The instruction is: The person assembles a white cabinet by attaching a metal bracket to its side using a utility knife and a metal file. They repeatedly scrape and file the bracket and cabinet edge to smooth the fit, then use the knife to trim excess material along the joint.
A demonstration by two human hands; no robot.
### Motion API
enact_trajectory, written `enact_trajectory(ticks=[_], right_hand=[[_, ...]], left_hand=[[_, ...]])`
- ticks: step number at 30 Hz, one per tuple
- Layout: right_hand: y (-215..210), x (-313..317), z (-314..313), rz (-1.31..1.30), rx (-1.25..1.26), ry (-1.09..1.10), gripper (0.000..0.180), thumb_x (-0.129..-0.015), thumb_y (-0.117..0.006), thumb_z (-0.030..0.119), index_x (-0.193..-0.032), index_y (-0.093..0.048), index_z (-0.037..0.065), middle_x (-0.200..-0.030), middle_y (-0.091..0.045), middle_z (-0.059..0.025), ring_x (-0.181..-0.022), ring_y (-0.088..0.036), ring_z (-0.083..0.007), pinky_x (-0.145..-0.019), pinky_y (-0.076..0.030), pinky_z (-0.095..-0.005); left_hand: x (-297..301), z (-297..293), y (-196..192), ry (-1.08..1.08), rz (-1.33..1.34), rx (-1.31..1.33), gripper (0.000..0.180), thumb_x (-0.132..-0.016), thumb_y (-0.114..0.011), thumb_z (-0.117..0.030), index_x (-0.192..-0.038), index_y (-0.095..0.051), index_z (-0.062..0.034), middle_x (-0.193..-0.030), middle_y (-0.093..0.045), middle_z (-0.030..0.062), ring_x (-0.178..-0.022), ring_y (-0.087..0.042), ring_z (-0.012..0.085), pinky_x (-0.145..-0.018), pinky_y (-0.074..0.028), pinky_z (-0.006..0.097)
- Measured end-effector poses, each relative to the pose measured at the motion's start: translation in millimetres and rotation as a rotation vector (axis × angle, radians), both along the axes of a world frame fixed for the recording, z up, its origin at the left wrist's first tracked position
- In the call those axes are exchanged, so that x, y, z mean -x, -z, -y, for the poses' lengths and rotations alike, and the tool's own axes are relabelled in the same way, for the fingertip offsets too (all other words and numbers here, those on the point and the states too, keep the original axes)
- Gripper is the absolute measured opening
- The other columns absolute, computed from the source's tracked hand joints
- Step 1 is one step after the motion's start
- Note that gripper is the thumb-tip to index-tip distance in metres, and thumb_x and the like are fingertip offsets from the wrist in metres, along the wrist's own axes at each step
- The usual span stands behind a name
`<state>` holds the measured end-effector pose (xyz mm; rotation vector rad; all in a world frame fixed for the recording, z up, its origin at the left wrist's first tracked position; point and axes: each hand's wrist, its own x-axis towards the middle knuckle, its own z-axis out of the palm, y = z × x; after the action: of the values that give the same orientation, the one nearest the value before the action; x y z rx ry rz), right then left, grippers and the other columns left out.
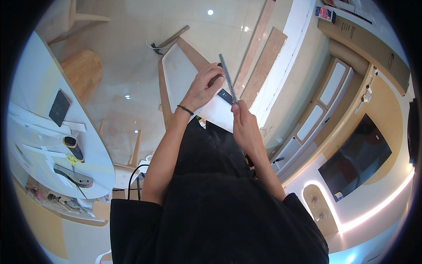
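Observation:
My right hand [244, 124] pinches the near end of a thin grey metal ruler [227, 77], which points up and away from me. My left hand [203, 88] is curled around a small dark object, its fingers next to the ruler's middle; what that object is I cannot tell. A thin dark band circles my left wrist. Both hands hover above a white board [180, 75] with wooden edging that lies on the floor. A dark tool [225, 95] lies on the board just under the ruler.
A white oval table [94, 169] at left carries a black phone [59, 108], yellow-handled scissors [72, 159], a cylindrical tool and paper strips. A wooden stool [81, 70] stands beside it. Long wooden planks [263, 64] lie on the tiled floor by a cabinet with a dark screen [358, 156].

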<state>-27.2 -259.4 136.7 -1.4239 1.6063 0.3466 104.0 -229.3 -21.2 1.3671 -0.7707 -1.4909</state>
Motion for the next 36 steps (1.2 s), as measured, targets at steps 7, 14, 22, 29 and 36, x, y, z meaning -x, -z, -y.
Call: enact_trajectory(ticks=[7, 14, 22, 29, 36], right_hand=[[17.2, -6.4, 25.0, -0.019, 0.022, -0.128, 0.035, -0.111, -0.037, 0.029, -0.104, -0.051, -0.002, -0.084, -0.062, -0.0328, -0.085, -0.061, -0.0528, -0.074, -0.046, -0.0539], [-15.9, 3.5, 14.1, -0.051, -0.056, -0.019, 0.039, -0.112, -0.036, 0.035, -0.101, -0.050, 0.000, -0.070, -0.057, -0.0221, -0.063, -0.056, -0.0328, -0.065, -0.044, -0.0444], [9.7, 8.3, 11.7, -0.070, 0.001, -0.111, 0.036, -0.110, -0.037, 0.033, -0.103, -0.054, 0.002, -0.066, -0.053, -0.0189, -0.062, -0.056, -0.0271, -0.064, -0.045, -0.0428], [-6.1, -4.9, 35.2, 0.175, -0.069, 0.218, 0.035, -0.108, -0.045, 0.018, -0.139, -0.043, 0.002, -0.081, -0.063, -0.0217, -0.072, -0.066, -0.0347, -0.075, -0.052, -0.0512], [-44.2, 10.5, -0.6, -0.112, -0.089, 0.035, 0.037, -0.112, -0.040, 0.035, -0.130, -0.053, 0.006, -0.070, -0.056, -0.0128, -0.062, -0.058, -0.0227, -0.064, -0.048, -0.0381]], left_hand=[[1.5, -2.9, -1.8, -0.021, 0.006, -0.038, 0.035, -0.098, -0.063, -0.025, -0.122, -0.065, 0.0013, -0.143, -0.055, 0.0255, -0.140, -0.048, 0.0376, -0.110, -0.043, 0.041], [-1.2, -2.0, -10.2, -0.006, 0.002, -0.123, 0.056, -0.099, -0.062, -0.028, -0.146, -0.050, -0.0006, -0.151, -0.047, 0.0279, -0.140, -0.047, 0.0385, -0.114, -0.040, 0.040], [3.4, -3.5, -1.2, 0.038, 0.123, -0.050, 0.065, -0.099, -0.060, -0.028, -0.149, -0.041, 0.0084, -0.155, -0.042, 0.0282, -0.150, -0.034, 0.0373, -0.122, -0.029, 0.039], [6.4, -1.9, -15.8, 0.093, 0.331, -0.153, 0.065, -0.101, -0.054, -0.036, -0.149, -0.043, 0.0060, -0.156, -0.042, 0.0253, -0.149, -0.035, 0.0372, -0.120, -0.032, 0.042], [17.5, -4.9, -25.0, 0.031, 0.544, -0.177, 0.063, -0.100, -0.053, -0.039, -0.146, -0.048, 0.0038, -0.150, -0.051, 0.0226, -0.141, -0.046, 0.0394, -0.112, -0.043, 0.046]])
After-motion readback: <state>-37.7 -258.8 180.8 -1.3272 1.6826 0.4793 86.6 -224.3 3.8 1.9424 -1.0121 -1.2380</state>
